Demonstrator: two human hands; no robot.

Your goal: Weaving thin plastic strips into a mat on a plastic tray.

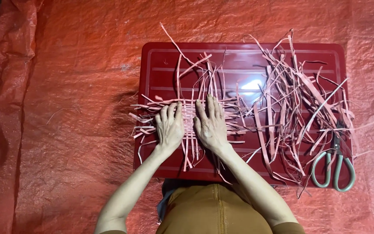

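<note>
A small woven mat of thin pink strips (189,125) lies on a dark red tray-like board (239,58), with loose strip ends sticking out all round. My left hand (169,128) rests flat on the left half of the weave, fingers together and pointing away. My right hand (211,123) lies flat on the right half, just beside the left hand, fingers slightly spread. Neither hand grips a strip; both press down on the weave.
A loose heap of pink strips (295,99) covers the right side of the board. Grey-handled scissors (334,167) lie at the board's lower right corner. A wrinkled red plastic sheet (66,108) spreads under everything.
</note>
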